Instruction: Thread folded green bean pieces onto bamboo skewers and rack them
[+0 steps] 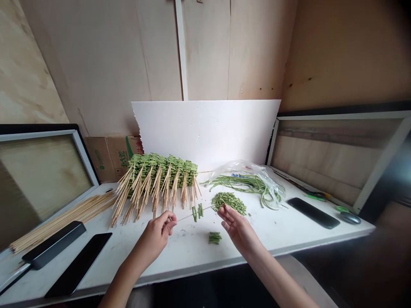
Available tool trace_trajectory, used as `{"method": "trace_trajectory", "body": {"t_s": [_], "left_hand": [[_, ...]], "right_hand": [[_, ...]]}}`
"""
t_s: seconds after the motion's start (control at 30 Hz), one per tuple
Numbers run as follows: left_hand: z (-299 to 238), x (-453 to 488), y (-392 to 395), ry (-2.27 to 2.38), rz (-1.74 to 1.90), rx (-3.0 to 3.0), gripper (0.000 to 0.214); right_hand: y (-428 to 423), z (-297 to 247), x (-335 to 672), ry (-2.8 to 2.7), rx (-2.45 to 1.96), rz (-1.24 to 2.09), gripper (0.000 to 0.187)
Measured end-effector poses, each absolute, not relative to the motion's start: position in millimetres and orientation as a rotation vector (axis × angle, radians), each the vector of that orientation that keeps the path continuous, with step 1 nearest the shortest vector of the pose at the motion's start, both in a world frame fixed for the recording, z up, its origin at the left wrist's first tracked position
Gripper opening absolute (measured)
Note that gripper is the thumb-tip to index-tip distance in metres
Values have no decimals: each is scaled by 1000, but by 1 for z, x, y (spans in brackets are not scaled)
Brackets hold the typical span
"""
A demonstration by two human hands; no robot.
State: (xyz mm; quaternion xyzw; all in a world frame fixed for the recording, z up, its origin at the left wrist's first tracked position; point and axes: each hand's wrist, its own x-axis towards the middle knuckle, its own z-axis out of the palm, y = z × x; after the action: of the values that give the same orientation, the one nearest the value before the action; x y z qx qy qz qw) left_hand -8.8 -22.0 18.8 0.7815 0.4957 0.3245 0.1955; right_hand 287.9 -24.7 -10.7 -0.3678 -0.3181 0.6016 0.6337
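Note:
My left hand [160, 231] is closed on one end of a thin wooden skewer [184, 218], which slants up to the right over the table. A few short pieces of green bean [198, 211] are threaded on it, spaced slightly apart. At the skewer's far end is my right hand [237, 226], thumb and forefinger pinched, the other fingers loosely curled. Whatever lies between those fingertips is too small to make out. Below the skewer lies a small bundle of cut beans [214, 238]. A heap of cut bean pieces [227, 201] sits just behind my right hand.
Stacked bean skewers [163, 171] stand at the back left, sticks toward me. Bare skewers [64, 218], a black box [54, 244] and a black slab [80, 265] lie left. Long beans [237, 183] in a plastic bag, a phone [313, 212] and a mouse [350, 217] are right.

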Motion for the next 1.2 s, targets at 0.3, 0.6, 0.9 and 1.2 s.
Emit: {"method": "trace_trajectory", "body": {"t_s": [0.3, 0.6, 0.9, 1.2], "left_hand": [[15, 6, -30, 1331, 930, 2218, 25], [10, 8, -30, 1314, 945, 2239, 23], [11, 9, -29, 1301, 961, 2231, 23], [10, 11, -30, 1305, 937, 2224, 24]], "right_hand": [[-38, 4, 280, -680, -809, 1426, 28], [-40, 5, 280, -695, -824, 1398, 31], [-40, 6, 280, -681, -827, 1385, 28], [-37, 0, 282, -738, -829, 1348, 28]]}}
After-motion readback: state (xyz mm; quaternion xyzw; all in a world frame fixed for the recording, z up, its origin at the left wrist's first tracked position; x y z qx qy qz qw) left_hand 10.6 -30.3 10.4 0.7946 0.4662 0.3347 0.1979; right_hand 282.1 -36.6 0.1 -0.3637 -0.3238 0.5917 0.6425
